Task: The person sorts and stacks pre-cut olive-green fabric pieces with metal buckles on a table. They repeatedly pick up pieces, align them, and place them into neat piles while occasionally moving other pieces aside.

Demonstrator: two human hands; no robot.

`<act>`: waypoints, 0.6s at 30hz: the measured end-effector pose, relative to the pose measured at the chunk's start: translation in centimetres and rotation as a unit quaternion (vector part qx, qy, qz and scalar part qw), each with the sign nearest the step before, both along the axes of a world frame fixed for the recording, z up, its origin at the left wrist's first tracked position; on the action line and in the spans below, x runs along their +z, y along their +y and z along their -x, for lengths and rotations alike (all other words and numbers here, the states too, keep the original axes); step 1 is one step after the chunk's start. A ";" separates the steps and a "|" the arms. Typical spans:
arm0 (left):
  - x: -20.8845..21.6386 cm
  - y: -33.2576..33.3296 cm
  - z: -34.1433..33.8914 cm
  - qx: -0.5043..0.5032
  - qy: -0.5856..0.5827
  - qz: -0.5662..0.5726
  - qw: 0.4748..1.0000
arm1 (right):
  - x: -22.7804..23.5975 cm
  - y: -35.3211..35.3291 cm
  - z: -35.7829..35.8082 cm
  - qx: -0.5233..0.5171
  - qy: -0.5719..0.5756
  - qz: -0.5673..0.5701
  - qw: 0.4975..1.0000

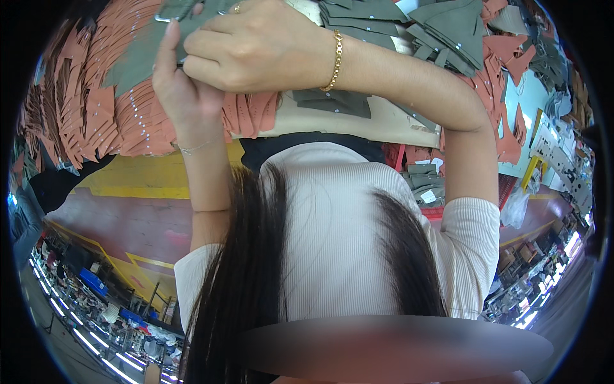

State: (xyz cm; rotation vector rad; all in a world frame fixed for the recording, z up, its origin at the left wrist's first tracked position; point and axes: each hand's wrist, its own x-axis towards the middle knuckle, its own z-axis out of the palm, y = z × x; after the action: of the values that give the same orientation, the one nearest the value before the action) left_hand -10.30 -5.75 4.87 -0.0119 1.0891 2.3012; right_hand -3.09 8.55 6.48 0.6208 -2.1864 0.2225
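My right hand (256,48) reaches across to the left, its fingers curled over and closed, in front of my left hand (188,99). Whatever the right fingers hold, if anything, is hidden. My left thumb points up along the side, while the other left fingers are mostly covered by the right hand. Just beyond both hands, at the top edge, small shiny metal edges (164,18) show, too little to name. A grey-green fabric piece (137,67) lies beside the left thumb, over overlapping rows of coral fabric pieces (144,125).
Grey-green cut pieces (441,32) are stacked at the far right of the pale table (390,125). More coral pieces (508,54) lie beyond them. A red crate (432,211) with grey-green pieces stands by my right side. Yellow markings (137,176) run on the floor at left.
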 end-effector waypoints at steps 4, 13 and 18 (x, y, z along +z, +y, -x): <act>0.2 0.0 1.1 -0.170 -0.064 -0.175 0.968 | 0.9 0.0 -0.7 -0.046 -0.026 -0.016 0.998; 1.0 -0.1 1.3 0.008 -0.010 -0.100 0.995 | -0.3 5.8 -7.6 -0.062 -0.107 0.271 0.955; 2.0 -2.5 2.0 -0.041 0.090 -0.119 0.988 | -9.7 3.6 -13.9 -0.232 -0.355 0.036 0.905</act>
State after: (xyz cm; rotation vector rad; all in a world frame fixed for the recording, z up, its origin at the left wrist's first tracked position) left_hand -12.32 -8.26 6.84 0.3335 0.8740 2.3779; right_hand 10.81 12.14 -3.25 -0.0727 -2.9305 0.3036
